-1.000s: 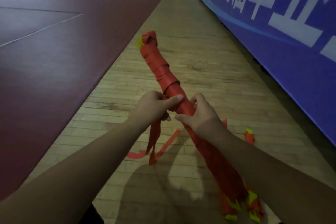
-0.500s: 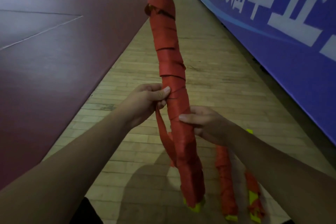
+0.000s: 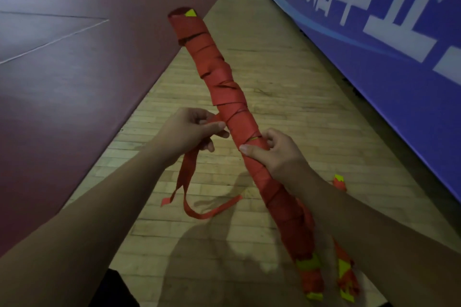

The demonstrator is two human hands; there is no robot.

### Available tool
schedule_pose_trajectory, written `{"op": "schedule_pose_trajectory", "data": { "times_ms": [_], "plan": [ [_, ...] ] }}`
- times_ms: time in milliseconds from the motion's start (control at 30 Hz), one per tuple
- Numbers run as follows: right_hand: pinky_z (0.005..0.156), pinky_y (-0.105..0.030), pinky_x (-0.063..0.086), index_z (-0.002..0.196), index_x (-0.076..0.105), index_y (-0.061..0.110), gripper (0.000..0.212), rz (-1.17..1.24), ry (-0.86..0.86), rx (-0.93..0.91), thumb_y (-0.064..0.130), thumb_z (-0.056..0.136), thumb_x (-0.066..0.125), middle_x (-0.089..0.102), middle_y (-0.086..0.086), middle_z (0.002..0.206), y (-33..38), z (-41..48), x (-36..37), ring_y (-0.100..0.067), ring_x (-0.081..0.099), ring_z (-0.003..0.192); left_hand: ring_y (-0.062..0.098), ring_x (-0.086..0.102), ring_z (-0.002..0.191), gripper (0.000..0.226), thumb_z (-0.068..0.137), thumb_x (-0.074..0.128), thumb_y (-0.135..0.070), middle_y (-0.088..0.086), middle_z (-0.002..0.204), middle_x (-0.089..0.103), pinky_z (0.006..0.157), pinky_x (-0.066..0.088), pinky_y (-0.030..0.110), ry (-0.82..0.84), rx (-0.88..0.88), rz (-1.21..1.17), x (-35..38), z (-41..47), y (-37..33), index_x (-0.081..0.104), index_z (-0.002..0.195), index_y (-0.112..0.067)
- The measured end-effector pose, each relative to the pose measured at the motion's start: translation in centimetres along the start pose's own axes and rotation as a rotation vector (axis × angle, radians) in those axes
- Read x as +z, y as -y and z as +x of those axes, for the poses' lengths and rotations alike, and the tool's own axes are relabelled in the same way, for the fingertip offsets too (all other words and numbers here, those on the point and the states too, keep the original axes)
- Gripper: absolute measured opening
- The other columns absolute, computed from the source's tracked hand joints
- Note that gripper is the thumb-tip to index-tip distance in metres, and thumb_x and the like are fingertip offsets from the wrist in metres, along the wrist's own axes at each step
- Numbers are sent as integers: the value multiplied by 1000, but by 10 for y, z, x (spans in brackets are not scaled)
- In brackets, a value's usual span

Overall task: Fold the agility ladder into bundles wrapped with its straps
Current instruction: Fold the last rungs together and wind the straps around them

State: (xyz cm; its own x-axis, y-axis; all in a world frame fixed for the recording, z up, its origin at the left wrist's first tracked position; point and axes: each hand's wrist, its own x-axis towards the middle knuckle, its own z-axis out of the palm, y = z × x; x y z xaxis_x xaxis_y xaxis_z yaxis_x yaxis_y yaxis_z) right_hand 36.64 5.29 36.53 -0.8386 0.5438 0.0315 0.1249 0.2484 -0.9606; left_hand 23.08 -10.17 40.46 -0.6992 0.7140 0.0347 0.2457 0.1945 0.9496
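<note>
- The right hand [image 3: 277, 154] is gripping the red ladder bundle [image 3: 224, 97] around its middle, thumb lying across the near face and fingers curling round the far side, where their tips are getting hard to see.
- The left hand [image 3: 189, 132] is pinching the loose strap [image 3: 185, 174] between thumb and fingers, just beside the bundle and a little further out than the right hand.
- The bundle is slanting away from both hands, its far end showing a yellow patch; its near end is running under the right forearm, so that stretch is hiding.
- The strap is dangling below the left hand in 2 tails; how it passes through the palm is not showing.
- Beyond the right wrist, a second bundle [image 3: 339, 182] is peeking out, only its yellow-tipped end visible.
- Below the right forearm, more red and yellow bundle ends [image 3: 345, 274] are blurring together at the frame's bottom edge; I cannot tell how many.
- The wooden floor [image 3: 274, 57] is lying under everything, and the blue banner [image 3: 374, 45] past the right hand is getting cut off.
</note>
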Motion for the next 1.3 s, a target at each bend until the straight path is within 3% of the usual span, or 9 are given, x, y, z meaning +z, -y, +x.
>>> {"op": "schedule_pose_trajectory", "data": {
  "times_ms": [100, 233, 467, 600, 733, 867, 1000, 1133, 1300],
  "plan": [
    [53, -25, 46, 80, 50, 24, 34, -268, -110, -71, 35, 79, 82, 60, 3, 72, 8, -2, 5, -4, 59, 58, 14, 63, 54, 29, 83, 77, -35, 7, 69, 73, 52, 48, 22, -85, -35, -27, 24, -7, -1, 71, 95, -9],
    [62, -29, 46, 96, 46, 25, 38, -499, -37, -89, 42, 81, 77, 58, 3, 93, 15, -8, 13, -14, 61, 78, 8, 58, 48, 38, 78, 79, -45, 1, 55, 64, 49, 43, 19, -284, -101, -52, 43, -9, 3, 71, 85, -9],
    [78, -31, 53, 116, 64, 14, 40, 163, 297, 68, 34, 84, 76, 71, -3, 97, 25, -7, -18, -11, 70, 81, 6, 47, 56, 12, 90, 66, -11, -1, 65, 55, 53, 39, 14, 37, -41, -559, 13, -5, 1, 66, 96, 0],
    [49, -10, 44, 104, 60, -2, 18, 326, 543, 133, 13, 95, 54, 64, 4, 70, 32, -16, -21, 0, 58, 48, 10, 52, 62, 13, 87, 60, -13, 3, 69, 58, 60, 43, 17, 238, 89, -557, 8, -2, 3, 62, 94, -2],
    [55, -21, 49, 99, 69, 12, 24, 303, 381, 25, 22, 79, 76, 68, 5, 71, 34, -12, -21, -7, 62, 60, 14, 62, 60, 23, 90, 66, -23, 1, 90, 74, 54, 46, 19, 224, 117, -297, -6, -3, -8, 67, 105, -6],
    [68, -34, 54, 101, 67, 20, 44, -14, 92, 17, 31, 66, 91, 74, -5, 89, 24, -4, -24, -14, 68, 72, 11, 62, 56, 26, 88, 69, -29, 3, 98, 78, 58, 52, 22, 121, 65, -39, -3, -9, -8, 72, 104, -9],
    [58, -26, 47, 92, 54, 26, 45, -337, -29, -25, 39, 67, 89, 66, 2, 86, 22, -5, -14, -10, 62, 67, 12, 64, 56, 31, 83, 76, -39, 11, 75, 73, 57, 52, 21, -30, 26, 2, 32, -15, -4, 73, 97, -11],
    [59, -26, 40, 90, 43, 27, 50, -546, -40, -58, 41, 71, 86, 58, 4, 95, 23, -6, 0, -12, 60, 78, 9, 59, 51, 33, 82, 77, -41, -1, 55, 64, 52, 46, 18, -158, -54, -86, 51, -12, 3, 73, 91, -9],
    [70, -29, 54, 104, 60, 19, 24, -15, 161, 20, 26, 86, 75, 68, -11, 106, 27, -6, -17, -18, 68, 87, 9, 49, 53, 38, 80, 77, -27, 1, 63, 57, 54, 41, 18, -8, -105, -404, 26, -4, 6, 71, 101, 3]
  ]
}}
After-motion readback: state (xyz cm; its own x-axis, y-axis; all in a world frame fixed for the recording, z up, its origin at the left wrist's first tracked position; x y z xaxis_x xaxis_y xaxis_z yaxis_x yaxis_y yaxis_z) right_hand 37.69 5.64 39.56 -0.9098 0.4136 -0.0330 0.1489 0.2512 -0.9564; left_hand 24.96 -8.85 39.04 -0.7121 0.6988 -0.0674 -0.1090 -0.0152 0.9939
